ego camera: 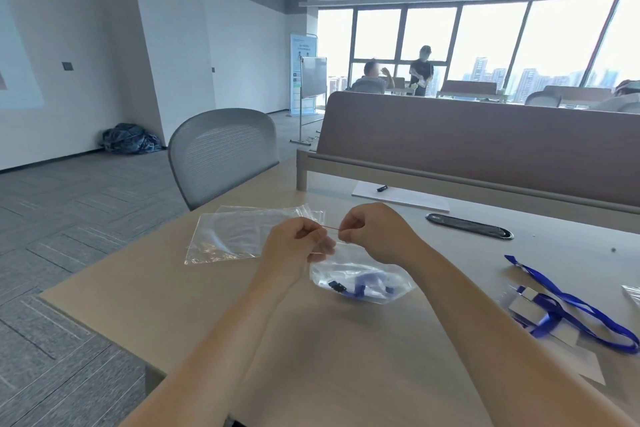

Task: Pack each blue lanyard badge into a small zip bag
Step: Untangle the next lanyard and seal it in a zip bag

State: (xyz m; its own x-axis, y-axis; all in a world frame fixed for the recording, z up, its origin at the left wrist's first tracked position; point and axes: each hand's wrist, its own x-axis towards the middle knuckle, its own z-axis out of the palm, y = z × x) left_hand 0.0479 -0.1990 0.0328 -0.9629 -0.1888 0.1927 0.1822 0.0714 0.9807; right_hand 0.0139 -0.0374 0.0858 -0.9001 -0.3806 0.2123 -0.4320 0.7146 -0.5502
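A small clear zip bag (363,282) hangs just above the table, with a blue lanyard badge (360,282) and its black clip inside. My left hand (298,241) and my right hand (367,230) each pinch the bag's top edge, where a thin red zip strip runs between the fingers. Flat on the table to the left lie spare clear zip bags (239,236). Loose blue lanyard badges (561,312) with white cards are at the right.
The tan table (207,305) ends close at my left. A grey mesh chair (221,152) stands behind it. A brown desk divider (485,135), a white paper with a pen (398,199) and a black cable grommet (469,226) are at the back.
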